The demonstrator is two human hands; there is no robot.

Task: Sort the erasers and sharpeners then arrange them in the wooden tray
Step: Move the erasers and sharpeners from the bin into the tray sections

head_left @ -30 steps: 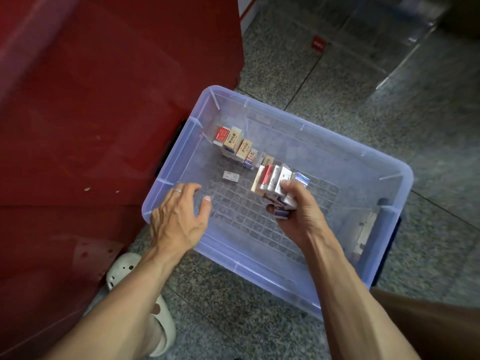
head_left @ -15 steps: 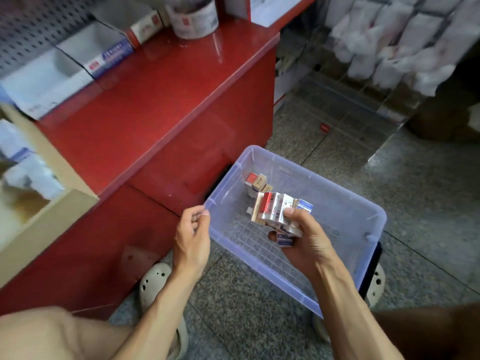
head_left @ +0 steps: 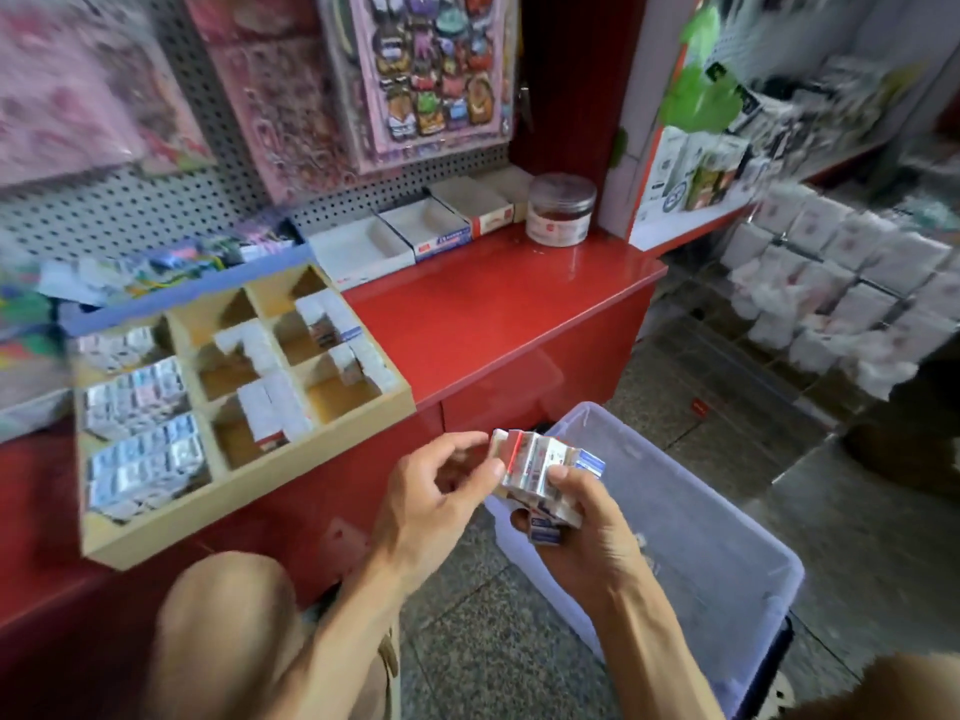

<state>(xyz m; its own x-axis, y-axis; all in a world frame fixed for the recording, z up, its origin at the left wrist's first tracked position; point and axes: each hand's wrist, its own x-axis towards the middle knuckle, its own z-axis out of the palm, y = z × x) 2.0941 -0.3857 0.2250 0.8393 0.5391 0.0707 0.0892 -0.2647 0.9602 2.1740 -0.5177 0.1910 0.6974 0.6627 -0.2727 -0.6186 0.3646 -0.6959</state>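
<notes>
Red counter, wooden tray, a handful of boxes

Red gloss covered the counter [head_left: 498,309] and its front panel, and grey speckled stone tiles made up the floor [head_left: 467,641] below. A grey pegboard wall [head_left: 156,210] rose behind the counter, hung with pink packets. On the counter stood one round clear jar [head_left: 561,210] and a row of open white cardboard boxes [head_left: 395,236] against the pegboard.

One wooden tray [head_left: 358,423] sat tilted at the counter's near edge, divided into three columns of compartments. Its left column held blurred silver-blue packs; the middle and right columns held white boxes, too blurred to count. One clear plastic bin [head_left: 727,537] stood on the floor to the right, under the hands.

The right hand [head_left: 597,543] gripped a stack of small boxes [head_left: 545,470], fingers curled round them; at least five showed, though the exact number was unclear. The left hand [head_left: 431,496] pinched the stack's left end between thumb and fingers. The stack was held above the bin's near-left corner, just in front of the counter and right of the tray.
</notes>
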